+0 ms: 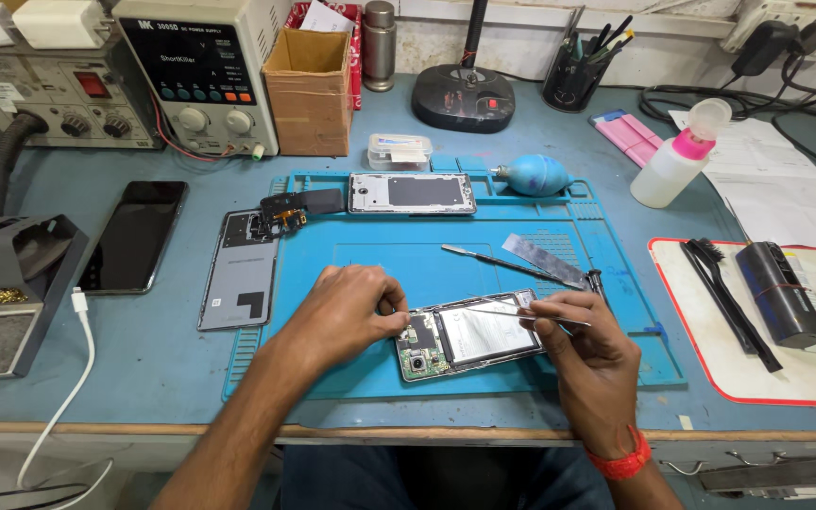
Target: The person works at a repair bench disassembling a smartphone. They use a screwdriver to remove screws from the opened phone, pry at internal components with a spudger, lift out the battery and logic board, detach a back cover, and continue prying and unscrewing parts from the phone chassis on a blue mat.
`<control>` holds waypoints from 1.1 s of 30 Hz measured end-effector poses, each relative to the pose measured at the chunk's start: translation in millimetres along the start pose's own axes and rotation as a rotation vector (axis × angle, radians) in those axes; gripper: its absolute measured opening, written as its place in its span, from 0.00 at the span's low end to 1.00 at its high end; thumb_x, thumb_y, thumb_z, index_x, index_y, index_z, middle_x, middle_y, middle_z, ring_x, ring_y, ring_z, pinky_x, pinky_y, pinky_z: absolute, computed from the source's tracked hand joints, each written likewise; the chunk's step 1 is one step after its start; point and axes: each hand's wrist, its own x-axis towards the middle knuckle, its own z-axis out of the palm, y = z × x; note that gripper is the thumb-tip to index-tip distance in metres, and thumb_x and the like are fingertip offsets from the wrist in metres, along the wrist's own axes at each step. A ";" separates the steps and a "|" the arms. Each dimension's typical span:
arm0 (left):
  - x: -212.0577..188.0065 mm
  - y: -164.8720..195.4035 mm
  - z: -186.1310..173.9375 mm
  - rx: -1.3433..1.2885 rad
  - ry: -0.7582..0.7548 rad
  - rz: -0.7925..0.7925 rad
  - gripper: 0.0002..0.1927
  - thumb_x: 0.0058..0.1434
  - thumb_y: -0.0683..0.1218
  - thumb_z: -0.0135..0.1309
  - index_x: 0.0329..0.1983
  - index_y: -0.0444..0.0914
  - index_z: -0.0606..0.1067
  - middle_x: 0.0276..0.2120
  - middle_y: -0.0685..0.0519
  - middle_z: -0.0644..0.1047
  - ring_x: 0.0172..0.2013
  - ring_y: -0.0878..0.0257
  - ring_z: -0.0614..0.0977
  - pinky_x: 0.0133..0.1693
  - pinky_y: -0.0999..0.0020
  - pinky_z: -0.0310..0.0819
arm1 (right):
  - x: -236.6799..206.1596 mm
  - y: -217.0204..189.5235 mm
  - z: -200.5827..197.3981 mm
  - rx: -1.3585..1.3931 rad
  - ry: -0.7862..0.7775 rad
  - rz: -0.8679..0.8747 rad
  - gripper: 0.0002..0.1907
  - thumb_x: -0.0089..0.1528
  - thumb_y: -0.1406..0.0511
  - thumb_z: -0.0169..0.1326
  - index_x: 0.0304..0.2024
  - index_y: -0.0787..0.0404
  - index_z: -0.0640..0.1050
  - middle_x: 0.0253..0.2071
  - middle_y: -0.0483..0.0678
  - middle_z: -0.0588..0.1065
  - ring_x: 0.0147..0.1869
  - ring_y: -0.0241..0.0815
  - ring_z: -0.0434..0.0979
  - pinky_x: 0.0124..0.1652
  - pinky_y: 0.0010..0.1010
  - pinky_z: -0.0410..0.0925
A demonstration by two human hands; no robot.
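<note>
Opened phone (469, 335) lies near the mat's (351, 378) front edge, its long axis running left to right between our hands. Our left hand (347, 312) pins its left end with curled fingers; our right hand (597, 345), at its right end, pinches tweezers (521, 314) over it. Farther back: one spudger (502, 263), one frame (412, 193), one back cover (240, 269).

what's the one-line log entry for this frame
left hand steadies open phone | right hand holds tweezers over its battery | phone on blue mat | spudger beside
</note>
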 end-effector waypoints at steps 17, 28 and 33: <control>-2.6 0.8 8.1 0.002 0.135 0.225 0.08 0.58 0.45 0.57 0.33 0.35 0.74 0.30 0.44 0.80 0.35 0.47 0.81 0.38 0.52 0.72 | 9.9 -8.9 7.9 0.066 -0.025 0.181 0.12 0.70 0.62 0.47 0.47 0.67 0.73 0.47 0.56 0.80 0.52 0.46 0.83 0.51 0.38 0.80; -2.0 4.6 16.5 0.063 0.201 0.164 0.10 0.61 0.48 0.58 0.34 0.36 0.74 0.27 0.45 0.79 0.33 0.49 0.81 0.44 0.52 0.72 | 10.2 -6.6 8.1 0.070 -0.019 0.202 0.11 0.71 0.62 0.46 0.46 0.65 0.71 0.47 0.56 0.80 0.52 0.45 0.84 0.49 0.37 0.80; -4.2 3.4 19.7 0.031 0.330 0.312 0.08 0.59 0.46 0.58 0.33 0.35 0.74 0.32 0.45 0.78 0.37 0.49 0.78 0.43 0.52 0.72 | 12.0 -4.4 8.6 0.072 -0.001 0.247 0.11 0.71 0.61 0.44 0.46 0.64 0.70 0.46 0.56 0.80 0.50 0.45 0.84 0.49 0.38 0.80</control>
